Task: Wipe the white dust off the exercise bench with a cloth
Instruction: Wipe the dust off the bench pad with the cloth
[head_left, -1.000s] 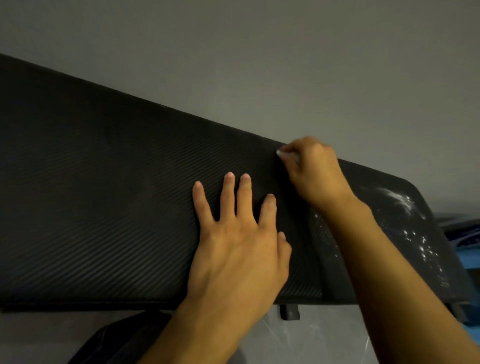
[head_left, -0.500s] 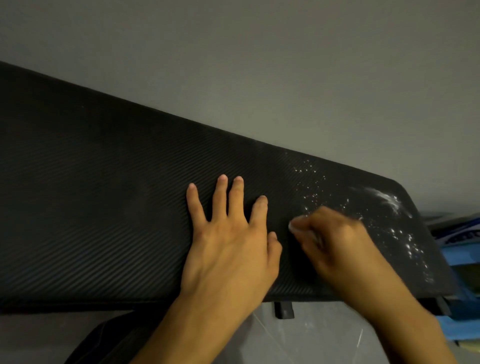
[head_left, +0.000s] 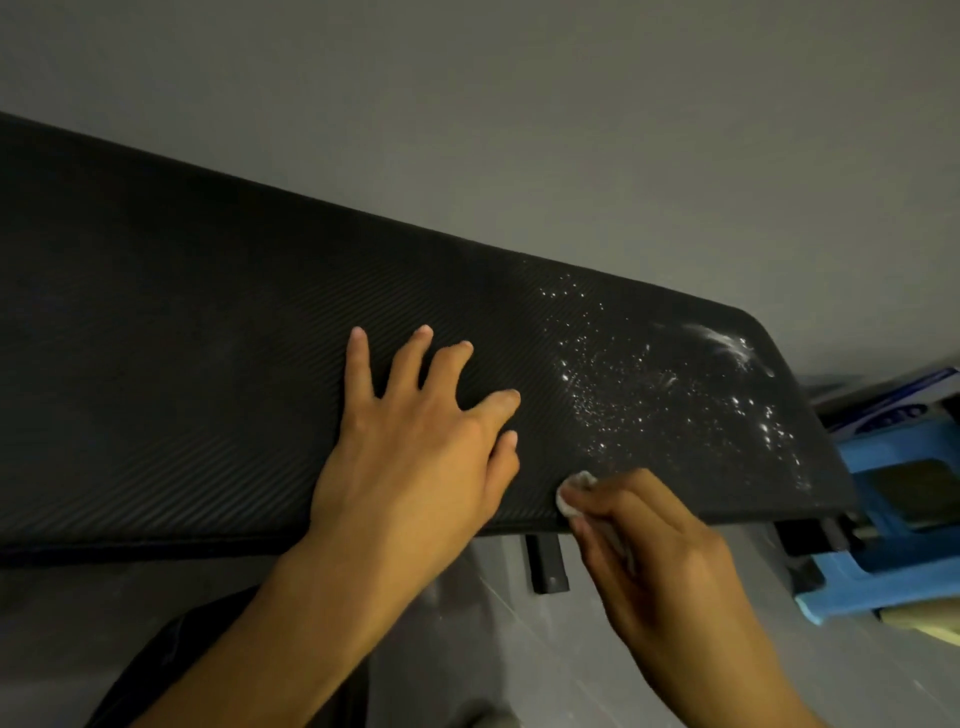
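The black ribbed exercise bench pad (head_left: 182, 364) runs across the view from left to right. White dust (head_left: 649, 384) speckles its right end, with a thicker smear near the far right corner. My left hand (head_left: 415, 441) rests on the pad with fingers spread, just left of the dust. My right hand (head_left: 654, 540) grips a small white cloth (head_left: 574, 493) at the pad's near edge, below the dusted patch. Most of the cloth is hidden inside my fingers.
A grey wall lies behind the bench. A blue plastic stool (head_left: 904, 519) stands at the right, with a blue and white box (head_left: 893, 405) behind it. A black frame bracket (head_left: 545, 564) hangs under the pad's near edge above the grey floor.
My right hand has dragged the cloth from the pad's far edge down to its near edge. My left hand's fingers have spread slightly.
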